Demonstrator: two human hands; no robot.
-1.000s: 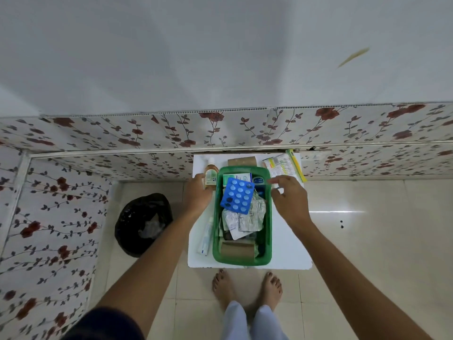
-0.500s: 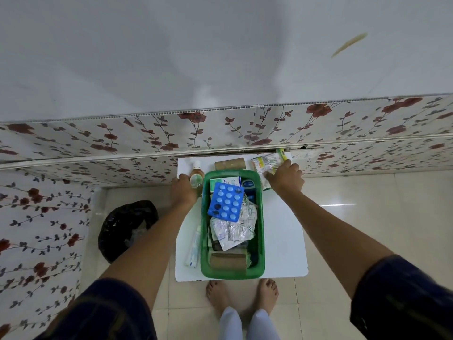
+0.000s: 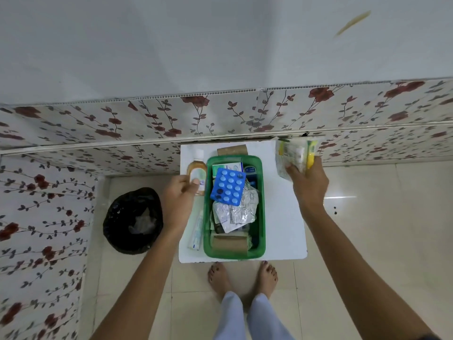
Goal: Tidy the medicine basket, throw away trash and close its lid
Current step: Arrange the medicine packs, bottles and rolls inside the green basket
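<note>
A green medicine basket point(image 3: 261, 197) stands open on a small white table point(image 3: 284, 217). Inside lie a blue blister pack point(image 3: 228, 186), silver foil strips point(image 3: 242, 212), a small box point(image 3: 226, 166) and a brown roll point(image 3: 229, 243). My right hand point(image 3: 309, 185) is lifted off the table's far right corner, gripping a white, green and yellow packet point(image 3: 293, 155). My left hand point(image 3: 179, 200) rests left of the basket, fingers on an amber bottle point(image 3: 196, 169) standing there. No lid is visible.
A black-lined trash bin point(image 3: 133, 220) sits on the floor left of the table. A white tube point(image 3: 196, 231) lies along the basket's left side and a brown roll point(image 3: 232, 150) behind it. Floral wall panels close the back and left. My bare feet point(image 3: 242, 276) are at the table's front edge.
My right hand has picked the packet up off the table's far right corner and raised it to the right. My left hand stays by the amber bottle.
</note>
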